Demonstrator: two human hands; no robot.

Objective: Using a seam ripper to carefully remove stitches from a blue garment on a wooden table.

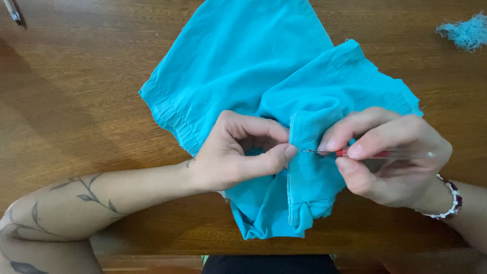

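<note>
Head view: left hand pinches turquoise cloth; right hand pinches seam ripper against it.

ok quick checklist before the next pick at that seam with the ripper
1. Fabric held: ok. The left hand pinches the turquoise garment beside the seam edge.
2. Tool grip: ok. The right hand holds the seam ripper between thumb and fingers.
3. Tip at seam: ok. Its metal point meets the folded edge.
4. Left thumb clear of the point: not ok, it sits right beside it.
5. Stitch caught: cannot tell, too small.
6. Loose threads aside: ok. The thread clump lies far off on the wooden table.
</note>
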